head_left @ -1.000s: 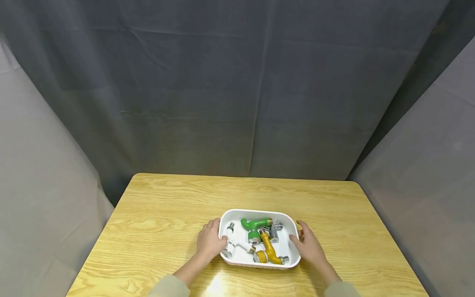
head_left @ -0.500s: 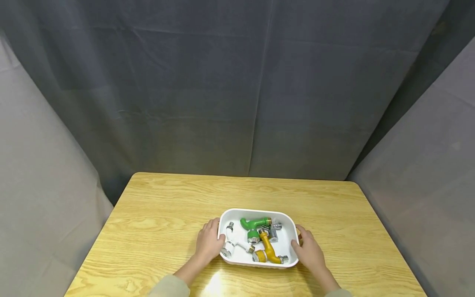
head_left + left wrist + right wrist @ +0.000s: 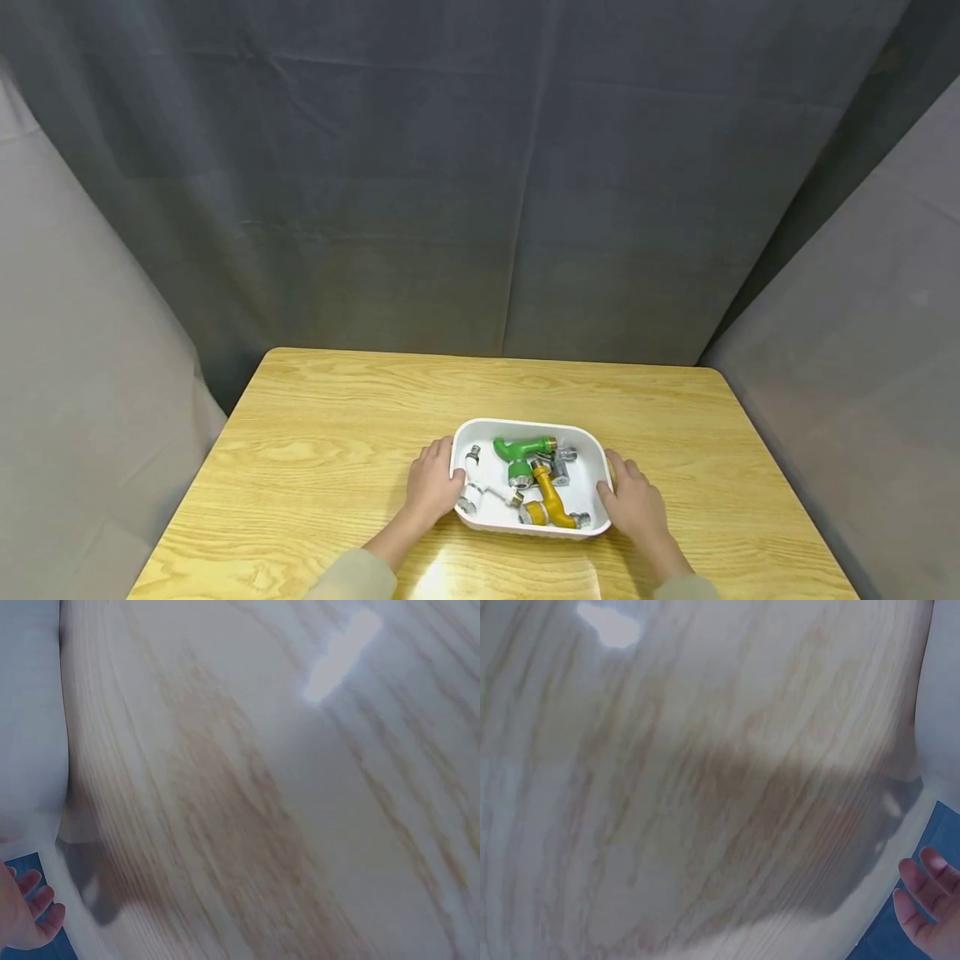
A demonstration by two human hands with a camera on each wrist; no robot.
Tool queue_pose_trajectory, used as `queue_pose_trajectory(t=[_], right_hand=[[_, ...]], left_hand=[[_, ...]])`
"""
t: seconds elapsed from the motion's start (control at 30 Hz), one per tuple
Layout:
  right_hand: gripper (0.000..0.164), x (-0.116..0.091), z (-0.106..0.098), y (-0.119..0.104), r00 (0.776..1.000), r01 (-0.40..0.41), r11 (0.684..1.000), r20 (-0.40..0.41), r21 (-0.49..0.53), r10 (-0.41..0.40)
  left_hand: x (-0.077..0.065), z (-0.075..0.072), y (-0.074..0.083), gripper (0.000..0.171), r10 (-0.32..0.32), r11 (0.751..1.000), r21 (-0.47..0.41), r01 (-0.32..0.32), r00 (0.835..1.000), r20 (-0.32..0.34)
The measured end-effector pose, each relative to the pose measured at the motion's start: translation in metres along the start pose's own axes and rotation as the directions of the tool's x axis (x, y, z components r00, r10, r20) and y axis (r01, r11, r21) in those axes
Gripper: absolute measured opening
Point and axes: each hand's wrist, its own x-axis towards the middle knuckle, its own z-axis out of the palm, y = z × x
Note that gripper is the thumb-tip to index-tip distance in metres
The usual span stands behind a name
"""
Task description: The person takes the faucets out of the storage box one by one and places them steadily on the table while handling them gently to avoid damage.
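In the head view, a white plastic tub (image 3: 534,532) sits at the near middle of the wooden table. My left hand (image 3: 433,483) grips its left end, thumb over the rim and fingers along the outside. At the right end my right hand (image 3: 637,502) holds on the same way. Inside lie a green tap (image 3: 522,450), a yellow tap (image 3: 552,500), a white tap (image 3: 473,492) with metal ends, and silver metal fittings (image 3: 559,472) partly hidden by the other two coloured taps. The wrist views show only parts of each hand, the left (image 3: 26,911) and the right (image 3: 934,904), at a lower corner.
The wooden table (image 3: 330,417) extends around the tub, with its far edge before a dark grey curtain (image 3: 375,208). Light grey curtains (image 3: 82,333) hang at both sides. A bright reflection (image 3: 431,579) shows on the tabletop near the front.
Both hands and the tub have shifted slightly right and a touch away from me over the last half second. Earlier, my right hand closed in on the tub's right end.
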Motion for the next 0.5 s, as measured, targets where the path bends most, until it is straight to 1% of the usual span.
queue_pose_trajectory(t=[0.27, 0.5], right_hand=[[0.054, 0.001, -0.008, -0.003, 0.999, 0.005, 0.999, 0.036, -0.038, -0.003], [0.054, 0.000, -0.016, -0.007, 0.998, -0.001, 0.999, 0.060, -0.051, 0.005]], left_hand=[[-0.001, -0.005, 0.002, 0.051, -0.013, 1.000, -0.003, 0.013, 1.000, 0.003], [-0.003, -0.010, 0.005, 0.051, -0.033, 0.999, -0.004, 0.033, 0.999, 0.026]])
